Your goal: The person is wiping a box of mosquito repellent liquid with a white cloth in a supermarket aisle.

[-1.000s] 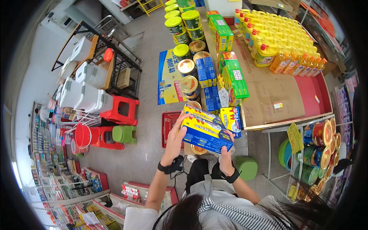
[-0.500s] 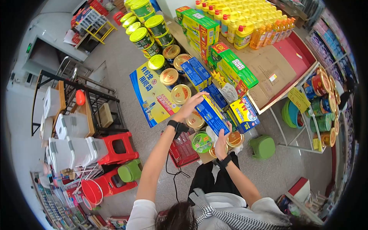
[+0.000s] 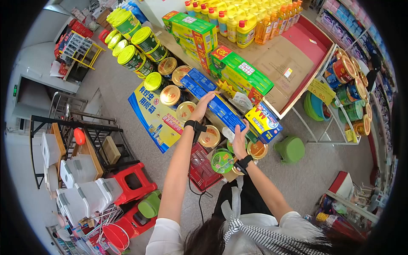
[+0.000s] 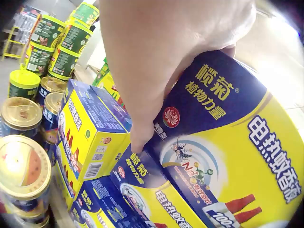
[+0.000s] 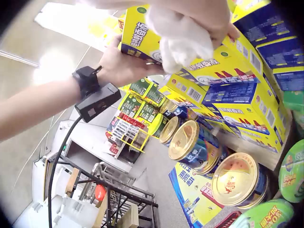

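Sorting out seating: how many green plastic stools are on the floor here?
2. One green stool stands on the floor just right of the right hand. The other is at lower left, beside the red stools. Others may be hidden.

Blue-and-yellow box [image 3: 224,111] lies flat over the stack [image 4: 83,133], running ten to four o'clock; white cloth [image 5: 183,42] bunched at its four-o'clock end.

"榄菊" and "电热蚊香" on blue-yellow box [image 4: 228,142]
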Demonstrator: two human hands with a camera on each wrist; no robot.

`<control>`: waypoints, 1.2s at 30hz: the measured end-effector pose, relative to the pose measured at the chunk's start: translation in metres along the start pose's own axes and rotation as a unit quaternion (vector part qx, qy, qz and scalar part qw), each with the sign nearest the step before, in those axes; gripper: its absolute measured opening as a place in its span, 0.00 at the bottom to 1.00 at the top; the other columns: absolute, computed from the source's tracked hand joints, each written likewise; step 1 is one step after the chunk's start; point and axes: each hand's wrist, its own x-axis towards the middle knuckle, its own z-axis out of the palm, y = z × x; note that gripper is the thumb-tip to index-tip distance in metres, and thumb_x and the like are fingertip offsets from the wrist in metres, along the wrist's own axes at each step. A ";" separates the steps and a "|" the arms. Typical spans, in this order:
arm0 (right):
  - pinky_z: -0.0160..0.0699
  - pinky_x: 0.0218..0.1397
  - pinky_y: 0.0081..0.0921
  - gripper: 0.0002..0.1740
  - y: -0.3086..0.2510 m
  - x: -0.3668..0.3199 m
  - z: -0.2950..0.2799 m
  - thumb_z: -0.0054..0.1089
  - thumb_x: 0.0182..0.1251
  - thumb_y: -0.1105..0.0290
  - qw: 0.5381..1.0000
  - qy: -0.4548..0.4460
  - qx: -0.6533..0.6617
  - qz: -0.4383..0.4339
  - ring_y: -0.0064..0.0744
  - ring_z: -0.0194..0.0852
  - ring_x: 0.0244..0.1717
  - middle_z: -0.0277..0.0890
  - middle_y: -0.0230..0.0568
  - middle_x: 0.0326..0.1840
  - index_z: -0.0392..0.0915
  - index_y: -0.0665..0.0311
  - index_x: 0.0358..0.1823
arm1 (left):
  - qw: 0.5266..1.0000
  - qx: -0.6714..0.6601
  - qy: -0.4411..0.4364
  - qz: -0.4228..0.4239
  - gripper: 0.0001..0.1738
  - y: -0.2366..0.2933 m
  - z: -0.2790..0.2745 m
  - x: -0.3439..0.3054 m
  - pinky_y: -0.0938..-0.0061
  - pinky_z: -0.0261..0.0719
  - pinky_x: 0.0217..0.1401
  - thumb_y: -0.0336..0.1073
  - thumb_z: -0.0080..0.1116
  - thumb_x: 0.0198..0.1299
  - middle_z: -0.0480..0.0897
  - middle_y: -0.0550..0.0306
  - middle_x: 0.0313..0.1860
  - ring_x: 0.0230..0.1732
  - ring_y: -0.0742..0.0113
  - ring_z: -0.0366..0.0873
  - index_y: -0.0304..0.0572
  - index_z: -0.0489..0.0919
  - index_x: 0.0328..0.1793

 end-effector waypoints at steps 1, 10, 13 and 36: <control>0.49 0.73 0.32 0.34 -0.002 0.004 0.002 0.40 0.78 0.50 1.000 0.002 0.000 0.001 0.40 0.55 0.67 0.52 0.55 0.68 0.40 0.62 0.72 | 1.000 0.003 0.023 -0.019 0.21 0.003 0.001 0.003 0.77 0.62 0.64 0.46 0.45 0.69 0.78 0.62 0.53 0.55 0.72 0.72 0.41 0.77 0.59; 0.56 0.68 0.34 0.36 -0.019 0.037 0.005 0.43 0.76 0.48 0.997 -0.009 -0.078 0.010 0.46 0.61 0.64 0.58 0.62 0.64 0.40 0.64 0.69 | 0.990 -0.059 0.121 0.034 0.21 -0.010 0.002 0.038 0.78 0.72 0.50 0.47 0.47 0.68 0.78 0.64 0.45 0.44 0.76 0.75 0.41 0.79 0.56; 0.62 0.64 0.35 0.38 -0.027 0.038 0.006 0.44 0.75 0.45 0.997 -0.003 -0.071 0.018 0.47 0.68 0.59 0.66 0.62 0.58 0.39 0.63 0.69 | 0.985 -0.079 0.150 0.019 0.20 -0.021 0.001 0.047 0.79 0.72 0.51 0.47 0.48 0.68 0.78 0.63 0.46 0.44 0.75 0.75 0.42 0.79 0.55; 0.74 0.46 0.39 0.35 0.035 -0.041 -0.001 0.47 0.74 0.50 0.990 -0.056 -0.120 0.046 0.50 0.79 0.37 0.75 0.61 0.41 0.43 0.63 0.68 | 0.951 -0.155 0.264 -0.039 0.18 -0.065 0.014 -0.056 0.75 0.73 0.55 0.48 0.56 0.67 0.75 0.61 0.48 0.49 0.74 0.74 0.45 0.72 0.54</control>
